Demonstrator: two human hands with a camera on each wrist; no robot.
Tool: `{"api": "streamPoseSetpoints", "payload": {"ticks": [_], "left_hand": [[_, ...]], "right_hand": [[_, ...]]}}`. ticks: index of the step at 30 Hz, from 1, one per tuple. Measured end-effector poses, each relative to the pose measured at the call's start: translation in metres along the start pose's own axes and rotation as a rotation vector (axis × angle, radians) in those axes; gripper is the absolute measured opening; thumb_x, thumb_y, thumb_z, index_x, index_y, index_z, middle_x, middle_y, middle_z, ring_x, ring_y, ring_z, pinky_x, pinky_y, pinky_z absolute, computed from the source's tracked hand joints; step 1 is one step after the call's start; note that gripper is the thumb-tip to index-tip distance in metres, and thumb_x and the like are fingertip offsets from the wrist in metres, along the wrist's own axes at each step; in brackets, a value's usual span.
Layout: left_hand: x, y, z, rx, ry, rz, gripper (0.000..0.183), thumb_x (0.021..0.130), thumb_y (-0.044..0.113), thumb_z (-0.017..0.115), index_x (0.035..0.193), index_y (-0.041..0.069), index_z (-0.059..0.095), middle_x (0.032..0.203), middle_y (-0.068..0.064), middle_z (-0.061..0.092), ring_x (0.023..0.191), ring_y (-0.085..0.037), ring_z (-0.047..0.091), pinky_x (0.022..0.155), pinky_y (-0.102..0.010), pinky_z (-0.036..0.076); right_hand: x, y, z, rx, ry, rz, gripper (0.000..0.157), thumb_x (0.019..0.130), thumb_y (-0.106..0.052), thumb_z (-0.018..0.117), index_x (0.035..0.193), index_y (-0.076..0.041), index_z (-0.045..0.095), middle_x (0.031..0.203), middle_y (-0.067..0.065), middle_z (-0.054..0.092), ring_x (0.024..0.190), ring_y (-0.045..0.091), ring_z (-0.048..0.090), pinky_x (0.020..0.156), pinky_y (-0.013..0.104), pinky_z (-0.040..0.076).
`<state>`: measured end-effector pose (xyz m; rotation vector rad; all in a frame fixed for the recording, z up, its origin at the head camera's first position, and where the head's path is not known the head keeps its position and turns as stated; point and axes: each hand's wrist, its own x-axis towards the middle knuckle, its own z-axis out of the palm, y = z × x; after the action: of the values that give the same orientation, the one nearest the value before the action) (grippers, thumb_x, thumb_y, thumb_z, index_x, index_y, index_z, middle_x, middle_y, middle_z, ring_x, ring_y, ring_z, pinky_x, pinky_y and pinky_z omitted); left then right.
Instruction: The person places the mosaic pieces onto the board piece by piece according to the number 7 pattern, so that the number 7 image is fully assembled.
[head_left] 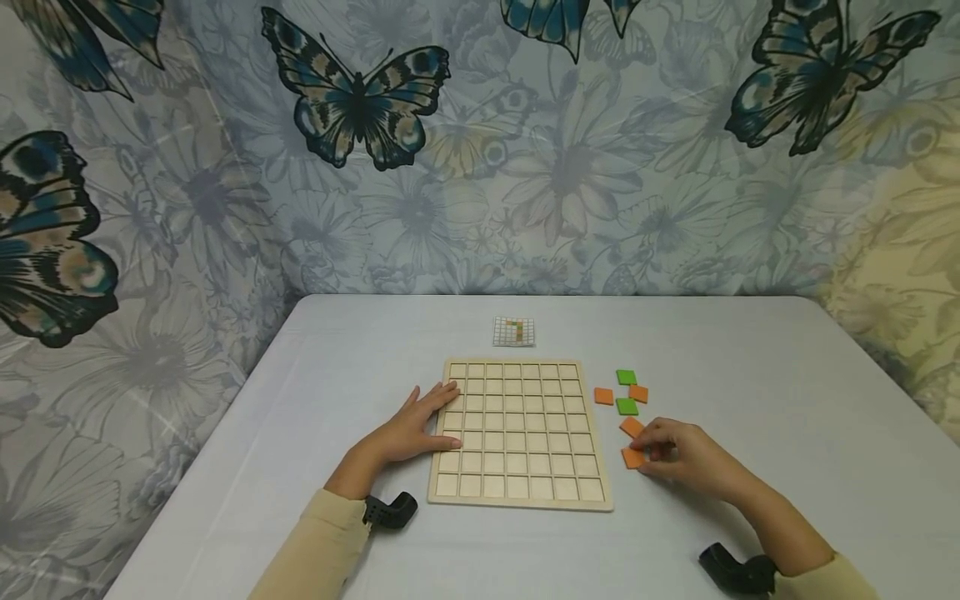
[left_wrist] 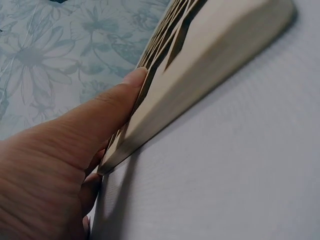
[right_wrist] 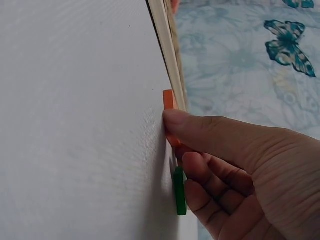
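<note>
A square wooden grid board (head_left: 522,506) lies flat on the table, its cells bare. My left hand (head_left: 412,427) rests on its left edge, fingers spread; in the left wrist view the thumb (left_wrist: 135,77) lies over the rim. To the right of the board, my right hand (head_left: 686,454) pinches an orange square tile (head_left: 632,457) between thumb and fingers, close to the tabletop. Another orange tile (head_left: 632,427) lies just beyond the fingertips. In the right wrist view the thumb presses the orange tile (right_wrist: 168,100), and a green tile (right_wrist: 180,192) shows beside the curled fingers.
Farther back on the right lie two green tiles (head_left: 626,377) and two orange tiles (head_left: 603,397). A small card with a coloured grid pattern (head_left: 514,332) lies behind the board. White cloth covers the table (head_left: 360,333); butterfly-print fabric (head_left: 480,208) hangs behind it.
</note>
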<state>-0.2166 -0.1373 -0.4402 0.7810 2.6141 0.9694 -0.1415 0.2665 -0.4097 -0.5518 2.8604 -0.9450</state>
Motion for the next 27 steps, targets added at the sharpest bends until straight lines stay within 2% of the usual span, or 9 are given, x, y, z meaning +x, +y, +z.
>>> {"api": "streamPoseSetpoints", "payload": {"ticks": [7, 16, 27], "left_hand": [[0.0, 0.001, 0.0, -0.004, 0.012, 0.004, 0.083, 0.079, 0.041, 0.072, 0.146, 0.011, 0.032, 0.156, -0.005, 0.02, 0.146, -0.026, 0.011, 0.119, -0.049, -0.006], [-0.001, 0.001, 0.0, -0.013, 0.016, 0.005, 0.084, 0.079, 0.039, 0.072, 0.146, 0.01, 0.032, 0.156, -0.005, 0.021, 0.146, -0.025, 0.012, 0.119, -0.048, -0.006], [0.0, 0.0, 0.0, -0.013, 0.006, 0.014, 0.083, 0.079, 0.04, 0.072, 0.146, 0.01, 0.032, 0.156, -0.006, 0.02, 0.146, -0.025, 0.011, 0.119, -0.048, -0.006]], "right_hand": [[0.003, 0.0, 0.0, -0.026, -0.016, 0.014, 0.022, 0.072, -0.012, 0.079, 0.09, -0.007, 0.07, 0.079, -0.004, 0.055, 0.068, 0.001, 0.044, 0.054, 0.017, 0.04], [0.006, -0.001, -0.003, -0.054, 0.008, -0.042, 0.018, 0.072, -0.008, 0.077, 0.088, -0.008, 0.068, 0.076, -0.005, 0.056, 0.067, 0.0, 0.044, 0.054, 0.017, 0.042], [0.019, -0.011, -0.006, -0.06, 0.04, -0.025, 0.018, 0.073, -0.008, 0.077, 0.088, -0.008, 0.068, 0.075, -0.006, 0.057, 0.067, 0.003, 0.046, 0.055, 0.017, 0.042]]}}
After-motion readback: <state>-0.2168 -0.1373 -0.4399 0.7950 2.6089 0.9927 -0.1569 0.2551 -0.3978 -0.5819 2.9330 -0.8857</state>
